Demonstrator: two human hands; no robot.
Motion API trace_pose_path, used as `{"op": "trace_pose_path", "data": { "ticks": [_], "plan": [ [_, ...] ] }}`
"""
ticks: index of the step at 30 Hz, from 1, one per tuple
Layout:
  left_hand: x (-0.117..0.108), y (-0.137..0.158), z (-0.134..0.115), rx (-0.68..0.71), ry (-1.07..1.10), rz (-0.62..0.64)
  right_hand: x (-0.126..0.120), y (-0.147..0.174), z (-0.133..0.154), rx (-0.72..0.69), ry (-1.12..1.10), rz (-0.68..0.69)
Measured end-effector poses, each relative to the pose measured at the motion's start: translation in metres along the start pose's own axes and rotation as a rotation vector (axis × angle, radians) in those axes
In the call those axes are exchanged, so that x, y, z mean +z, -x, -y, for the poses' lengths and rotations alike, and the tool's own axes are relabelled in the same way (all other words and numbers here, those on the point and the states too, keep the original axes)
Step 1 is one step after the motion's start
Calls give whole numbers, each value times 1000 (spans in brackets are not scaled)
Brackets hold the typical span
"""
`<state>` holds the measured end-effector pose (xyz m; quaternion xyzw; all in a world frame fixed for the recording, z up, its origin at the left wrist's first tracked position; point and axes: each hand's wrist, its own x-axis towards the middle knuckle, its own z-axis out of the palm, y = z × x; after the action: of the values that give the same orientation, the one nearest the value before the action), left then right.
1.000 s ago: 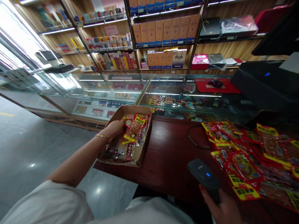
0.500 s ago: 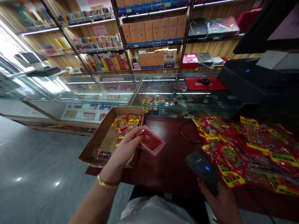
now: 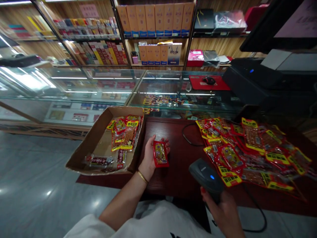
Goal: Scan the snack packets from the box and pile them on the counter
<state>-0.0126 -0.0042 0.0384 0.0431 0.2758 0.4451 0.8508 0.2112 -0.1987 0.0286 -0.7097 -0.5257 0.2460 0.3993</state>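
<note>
A small red snack packet [image 3: 160,154] lies across the palm of my left hand [image 3: 149,155], its fingers curled round the far edge. My right hand [image 3: 223,208] grips a dark barcode scanner [image 3: 206,177] with a blue light; the scanner's head points toward the packet, apart from it. Left of my left hand stands an open cardboard box [image 3: 99,140] with several red and yellow snack packets [image 3: 130,134] and dark-labelled packets [image 3: 100,161] in it. A large heap of red and yellow snack packets [image 3: 250,155] spreads over the table beyond the scanner.
The dark red wooden table [image 3: 178,172] meets a glass display counter [image 3: 158,84]. A black cable [image 3: 185,137] curves over the tabletop. On the counter are a mouse [image 3: 208,80] on a red mat, and a black machine [image 3: 267,82] beneath a monitor.
My left hand has moved right, away from the box, and turned palm up; the packet now shows its other, printed side. My right hand still holds the scanner. The view has shifted.
</note>
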Motion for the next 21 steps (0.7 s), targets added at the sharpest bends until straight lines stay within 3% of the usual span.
{"op": "trace_pose_path", "data": {
  "ticks": [3,8,15,21],
  "plan": [
    [-10,-6,-1,40,-6,60,2,-4,0,-59,-6,76],
    [-20,-20,3,192,-216,136,8,-8,11,-118,-18,146],
    [-19,-21,10,604,-482,190,11,1,19,49,-49,248],
    [-20,-21,9,679,-442,175,13,3,18,84,-33,259]
  ]
}}
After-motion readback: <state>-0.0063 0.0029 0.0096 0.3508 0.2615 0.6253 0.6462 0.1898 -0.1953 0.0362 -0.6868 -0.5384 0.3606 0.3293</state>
